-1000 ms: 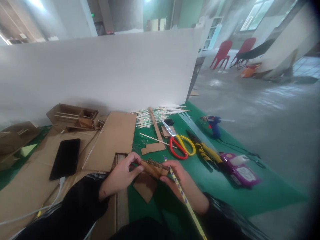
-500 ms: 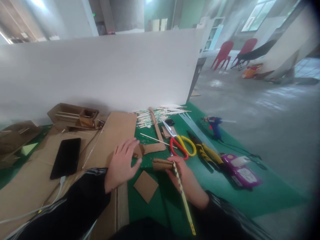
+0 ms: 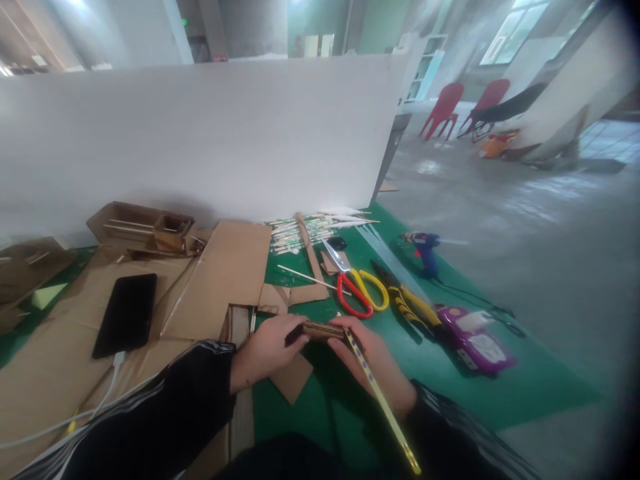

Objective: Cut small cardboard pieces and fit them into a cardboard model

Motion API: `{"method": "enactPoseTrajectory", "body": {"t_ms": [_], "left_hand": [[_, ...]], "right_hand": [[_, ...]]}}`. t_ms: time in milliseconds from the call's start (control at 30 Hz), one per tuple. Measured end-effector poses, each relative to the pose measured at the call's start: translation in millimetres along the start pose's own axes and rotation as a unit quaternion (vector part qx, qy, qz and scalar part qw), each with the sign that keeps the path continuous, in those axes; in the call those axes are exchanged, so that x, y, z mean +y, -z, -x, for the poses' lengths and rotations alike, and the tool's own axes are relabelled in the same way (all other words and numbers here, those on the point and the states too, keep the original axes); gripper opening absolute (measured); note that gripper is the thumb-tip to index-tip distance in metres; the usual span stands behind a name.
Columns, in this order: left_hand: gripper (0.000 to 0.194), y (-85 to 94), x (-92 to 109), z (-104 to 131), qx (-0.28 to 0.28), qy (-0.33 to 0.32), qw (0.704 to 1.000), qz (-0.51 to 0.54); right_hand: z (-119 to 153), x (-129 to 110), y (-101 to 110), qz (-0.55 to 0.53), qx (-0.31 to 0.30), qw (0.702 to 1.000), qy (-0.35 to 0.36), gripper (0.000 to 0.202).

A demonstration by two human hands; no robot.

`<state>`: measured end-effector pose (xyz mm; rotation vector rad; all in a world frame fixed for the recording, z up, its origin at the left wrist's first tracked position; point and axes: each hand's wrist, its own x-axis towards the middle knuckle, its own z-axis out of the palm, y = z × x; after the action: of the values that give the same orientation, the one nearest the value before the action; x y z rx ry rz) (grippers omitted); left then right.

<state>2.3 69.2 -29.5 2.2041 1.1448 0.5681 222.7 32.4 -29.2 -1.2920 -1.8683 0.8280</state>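
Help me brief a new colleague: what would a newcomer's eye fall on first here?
Probably the scissors, one handle red and one yellow, on the green tabletop beyond the right hand. Next, perhaps the purple object to that hand's right, then the brown cardboard piece held between the right hand and the left hand.

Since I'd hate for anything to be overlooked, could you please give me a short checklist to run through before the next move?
1. Left hand on the small cardboard piece: ok, at its left end.
2. Right hand on the same piece: ok, at its right end.
3. Right hand free of anything else: not ok, it also holds a yellow patterned stick.
4. Scissors clear of both hands: ok, they lie beyond them on the green surface.
5. Cardboard square fully visible: not ok, the left hand partly covers it.
6. Glue gun cool: cannot tell.
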Motion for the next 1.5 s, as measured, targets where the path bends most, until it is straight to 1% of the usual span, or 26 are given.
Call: {"method": "enactPoseTrajectory", "body": {"t_ms": [100,200,367,567,667,733,800,867,900,933,967,1000,1067,1133,1167,1233,1267,1367,1500], "left_hand": [[0.024,-1.9,1,1,0.001,0.004,1.000,0.001],[0.023,-2.6,1,1,0.004,0.009,1.000,0.002],[0.029,-2.0,2,1,0.000,0.007,1.000,0.019],[0.020,3.5,7,-3,0.000,0.008,0.999,0.045],[0.018,9.4,15,-1,0.011,0.014,0.998,0.059],[0.020,13.0,21,2,0.025,0.016,0.997,0.073],[0.030,15.4,26,5,0.040,0.015,0.992,0.116],[0.046,16.4,27,6,0.045,0.013,0.985,0.167],[0.049,16.5,27,6,0.046,0.014,0.982,0.184],[0.047,16.6,26,5,0.045,0.016,0.981,0.191],[0.042,16.7,25,5,0.045,0.018,0.981,0.185],[0.037,17.0,23,3,0.047,0.021,0.983,0.177],[0.031,18.2,19,0,0.049,0.024,0.986,0.156],[0.029,19.5,16,-2,0.043,0.022,0.990,0.132],[0.027,19.7,14,-4,0.036,0.019,0.992,0.117],[0.024,18.5,12,-5,0.012,0.007,0.996,0.088],[0.021,17.2,10,-6,-0.001,0.000,0.997,0.074],[0.016,12.0,6,-6,-0.026,-0.012,0.999,0.041],[0.017,8.5,3,-5,-0.034,-0.020,0.999,0.016]], "right_hand": [[-1,0,3,0.012,-0.010,1.000,-0.001,0.013],[-1,0,4,0.025,-0.025,0.999,-0.002,0.013],[0,0,4,0.026,-0.028,0.999,-0.006,0.015],[0,-4,6,-0.001,-0.017,1.000,-0.014,0.018],[1,-14,7,-0.054,-0.021,0.997,-0.042,0.021],[1,-22,6,-0.121,-0.015,0.990,-0.073,0.023],[2,-28,1,-0.217,0.011,0.969,-0.116,0.023],[1,-31,-4,-0.307,0.042,0.938,-0.155,0.024],[1,-31,-5,-0.332,0.054,0.927,-0.165,0.025],[1,-30,-6,-0.339,0.061,0.924,-0.167,0.026],[1,-29,-5,-0.327,0.062,0.929,-0.163,0.027],[0,-28,-3,-0.297,0.060,0.941,-0.154,0.026],[0,-25,2,-0.198,0.053,0.971,-0.121,0.024],[-1,-21,7,-0.083,0.042,0.994,-0.060,0.020],[-2,-18,8,-0.031,0.036,0.999,-0.022,0.017],[-3,-12,9,0.042,0.014,0.998,0.041,0.013],[-4,-9,8,0.063,-0.002,0.996,0.058,0.011],[-5,0,5,0.081,-0.032,0.994,0.061,0.010],[-5,7,3,0.093,-0.031,0.993,0.058,0.012]]}}
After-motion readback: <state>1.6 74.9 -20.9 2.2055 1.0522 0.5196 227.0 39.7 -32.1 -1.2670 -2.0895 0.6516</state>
